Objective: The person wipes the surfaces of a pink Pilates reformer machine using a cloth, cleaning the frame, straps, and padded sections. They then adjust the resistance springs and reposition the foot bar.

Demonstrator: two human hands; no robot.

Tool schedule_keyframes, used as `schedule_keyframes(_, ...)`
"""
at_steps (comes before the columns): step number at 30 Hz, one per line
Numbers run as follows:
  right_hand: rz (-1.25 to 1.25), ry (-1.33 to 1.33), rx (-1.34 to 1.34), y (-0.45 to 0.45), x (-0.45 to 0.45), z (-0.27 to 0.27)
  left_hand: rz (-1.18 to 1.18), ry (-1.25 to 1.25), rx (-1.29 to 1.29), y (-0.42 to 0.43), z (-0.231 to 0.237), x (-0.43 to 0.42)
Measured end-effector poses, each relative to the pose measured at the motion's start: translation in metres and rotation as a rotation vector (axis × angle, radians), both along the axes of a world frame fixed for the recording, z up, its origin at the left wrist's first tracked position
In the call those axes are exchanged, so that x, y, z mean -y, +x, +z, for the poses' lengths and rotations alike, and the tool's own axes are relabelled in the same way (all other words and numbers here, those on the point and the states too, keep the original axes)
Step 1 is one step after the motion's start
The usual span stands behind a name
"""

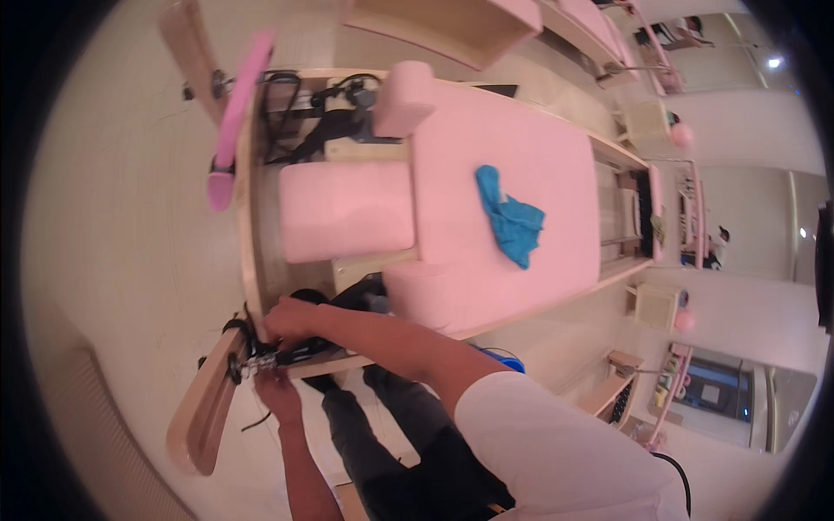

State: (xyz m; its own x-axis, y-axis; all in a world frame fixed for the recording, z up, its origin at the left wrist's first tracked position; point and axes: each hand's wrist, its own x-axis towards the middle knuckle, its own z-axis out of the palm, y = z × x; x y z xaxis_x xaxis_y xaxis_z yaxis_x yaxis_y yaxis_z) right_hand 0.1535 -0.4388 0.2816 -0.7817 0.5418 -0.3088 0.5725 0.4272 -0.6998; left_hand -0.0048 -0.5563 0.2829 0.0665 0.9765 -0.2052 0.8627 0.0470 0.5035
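A metal fitting (260,365) joins a long wooden arm piece (207,404) to the corner of a wood-framed reformer-like bed with pink pads (560,189). My left hand (293,320) reaches over the wooden frame's end rail (251,195) at that corner, with black straps or cables close to its fingers. From below and outside the frame, my right hand (279,391) touches or nearly touches the metal fitting. Fingers of both hands are partly hidden, so what they grip is unclear. A crumpled blue cloth (511,218) lies on the large pink pad.
A pink-topped bar (244,111) and another wooden arm (192,52) stand at the far corner. Behind the bed is a pink open box (443,26). A blue container (505,358) sits beside the frame. Stools (655,306), shelves and mirrors line the right side.
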Motion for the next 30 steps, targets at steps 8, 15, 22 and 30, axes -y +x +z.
schedule_keyframes(8,-1.225,0.162,-0.16,0.042,0.057,0.041,0.44,-0.553,0.628,-0.006,0.024,0.046)
schedule_keyframes(15,-0.523,0.307,-0.115,0.005,0.166,0.076,0.457,-0.88,0.773,-0.015,0.047,0.029)
schedule_keyframes(22,-0.359,0.33,-0.123,-0.015,0.122,0.05,0.481,-0.948,0.886,-0.023,0.053,0.021)
schedule_keyframes(30,-0.855,-0.385,-0.015,-0.017,0.145,0.108,0.706,-0.512,0.797,0.013,0.036,0.001)
